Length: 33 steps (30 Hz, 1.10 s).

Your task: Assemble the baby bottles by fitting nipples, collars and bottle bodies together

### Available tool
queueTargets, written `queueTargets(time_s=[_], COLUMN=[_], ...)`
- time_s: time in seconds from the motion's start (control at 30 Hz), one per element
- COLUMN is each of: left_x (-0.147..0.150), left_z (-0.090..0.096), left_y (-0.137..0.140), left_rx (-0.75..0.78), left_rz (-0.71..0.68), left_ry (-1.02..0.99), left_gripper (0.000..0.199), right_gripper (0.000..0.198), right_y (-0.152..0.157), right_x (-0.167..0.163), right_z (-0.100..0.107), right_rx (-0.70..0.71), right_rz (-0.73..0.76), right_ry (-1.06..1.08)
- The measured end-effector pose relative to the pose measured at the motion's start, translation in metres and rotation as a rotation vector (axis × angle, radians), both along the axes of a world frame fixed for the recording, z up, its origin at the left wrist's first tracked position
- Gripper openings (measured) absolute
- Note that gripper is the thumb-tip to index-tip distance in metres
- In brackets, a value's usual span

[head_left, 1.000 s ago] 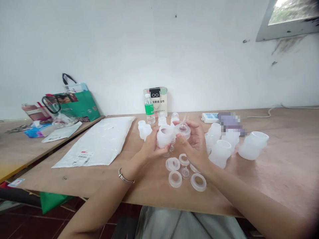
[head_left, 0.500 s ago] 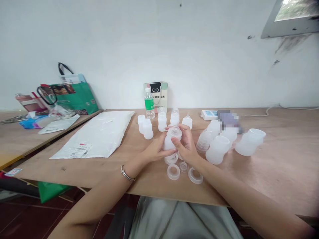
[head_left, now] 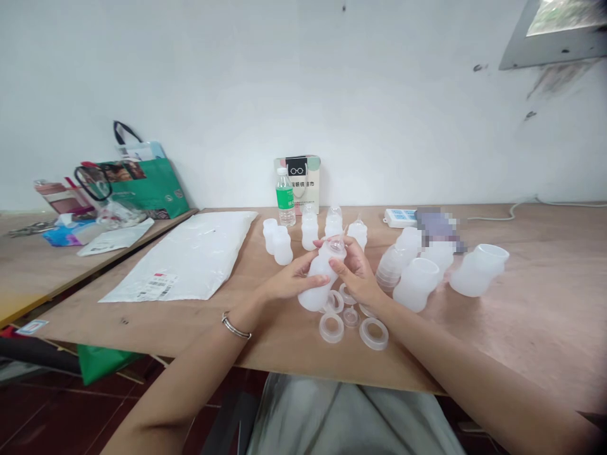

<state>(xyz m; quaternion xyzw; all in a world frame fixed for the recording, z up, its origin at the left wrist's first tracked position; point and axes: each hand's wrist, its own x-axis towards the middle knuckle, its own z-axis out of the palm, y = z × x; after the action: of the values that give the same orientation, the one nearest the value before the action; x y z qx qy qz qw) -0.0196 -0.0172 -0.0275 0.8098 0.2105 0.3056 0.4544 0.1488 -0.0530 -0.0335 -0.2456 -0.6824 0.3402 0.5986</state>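
A translucent white baby bottle (head_left: 313, 287) is tilted in front of me, its top leaning right and its base toward the lower left. My left hand (head_left: 294, 276) is closed around the bottle's body. At the collar and clear teat, my right hand (head_left: 353, 262) has its fingers wrapped behind and its thumb on the near side. Below the hands lie several loose collar rings (head_left: 331, 327) and a small clear teat (head_left: 350, 317). Several baby bottles with teats (head_left: 310, 229) stand behind my hands. Two bottles without tops (head_left: 283, 246) are to their left.
More open bottles (head_left: 417, 284) stand on the right, beside stacked clear caps (head_left: 389, 272). A white plastic mailer (head_left: 184, 253) covers the table's left part. A water bottle (head_left: 285, 199) and a paper bag (head_left: 310, 183) are against the wall. A green bag (head_left: 156, 186) rests far left.
The baby bottle has gone from nearly upright to tilted, its base swinging down and left. My left hand has shifted slightly left, and more loose rings show beneath.
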Motion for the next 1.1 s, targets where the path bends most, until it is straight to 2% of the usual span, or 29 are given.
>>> queueTargets(time_s=[0.23,0.37,0.47,0.6,0.7,0.8,0.9,1.1], left_x=[-0.003,-0.006,-0.003,0.001,0.001,-0.003,-0.007,-0.013], left_z=[0.012,0.017,0.02,0.021,0.016,0.011,0.011,0.016], left_y=[-0.009,-0.01,-0.014,-0.018,-0.016,-0.009,-0.005,-0.004], left_rx=[0.193,0.217,0.219,0.271,0.287,0.206,0.088,-0.255], left_rz=[0.061,0.054,0.095,0.179,0.229,0.226,0.153,-0.037], left_ry=[0.105,0.156,0.183,0.199,0.157,0.09,0.063,-0.01], left_gripper=[0.049,0.052,0.051,0.043,0.052,0.051,0.042,0.039], right_gripper=[0.035,0.036,0.038,0.035,0.031,0.04,0.042,0.045], right_y=[-0.005,-0.008,-0.005,0.007,0.012,0.009,0.004,-0.001], right_x=[0.006,0.007,0.007,0.008,0.01,0.011,0.011,0.012], right_z=[0.005,0.005,0.001,-0.006,-0.008,-0.005,-0.002,0.001], right_rx=[-0.022,-0.007,-0.01,0.074,0.057,-0.01,-0.044,-0.025], right_rz=[0.097,0.134,0.053,-0.211,-0.283,-0.176,-0.07,0.044], right_ry=[-0.015,-0.019,-0.018,-0.003,-0.021,0.021,0.047,-0.013])
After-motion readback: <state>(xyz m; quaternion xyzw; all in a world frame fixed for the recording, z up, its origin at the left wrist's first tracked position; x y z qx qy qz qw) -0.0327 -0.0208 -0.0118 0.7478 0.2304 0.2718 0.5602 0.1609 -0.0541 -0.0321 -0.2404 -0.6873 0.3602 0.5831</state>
